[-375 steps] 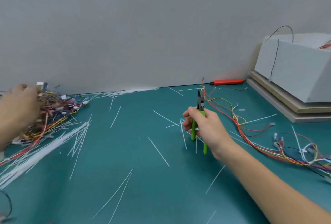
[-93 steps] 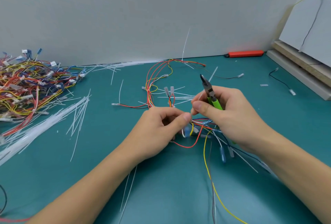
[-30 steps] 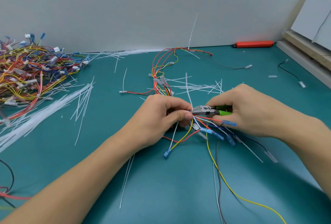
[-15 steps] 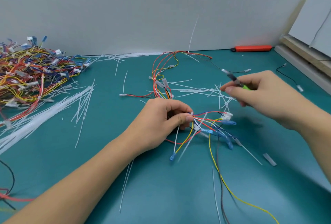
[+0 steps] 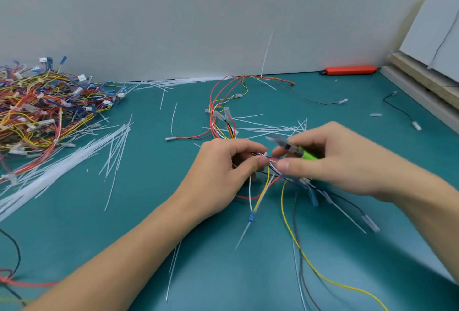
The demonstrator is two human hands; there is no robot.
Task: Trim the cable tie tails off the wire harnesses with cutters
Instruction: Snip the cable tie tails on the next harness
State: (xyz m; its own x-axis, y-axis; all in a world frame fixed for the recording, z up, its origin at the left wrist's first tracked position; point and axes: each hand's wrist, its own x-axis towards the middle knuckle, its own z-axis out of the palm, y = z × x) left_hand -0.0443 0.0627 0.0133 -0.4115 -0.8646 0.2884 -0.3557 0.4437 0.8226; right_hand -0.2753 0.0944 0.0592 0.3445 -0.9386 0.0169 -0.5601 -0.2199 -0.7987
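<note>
Cutters [image 5: 293,148] back at harness [image 5: 269,161] after swinging away; right hand [image 5: 332,161] gripping cutters, left hand [image 5: 231,161] pinching wires: another trim likely.

Two hands [image 5: 223,174]. One cutters [image 5: 293,148]. One orange tool [image 5: 350,70]. One harness pile [image 5: 44,107]. Cut tails too many to count.

You have nothing to read here: no lettering, label, brand, number or sign shows on anything in front of you. The small white tags on the wire pile [image 5: 47,109] at your left are too small and blurred to make out, and the orange tool [image 5: 350,70] by the wall shows no legible marking.
</note>
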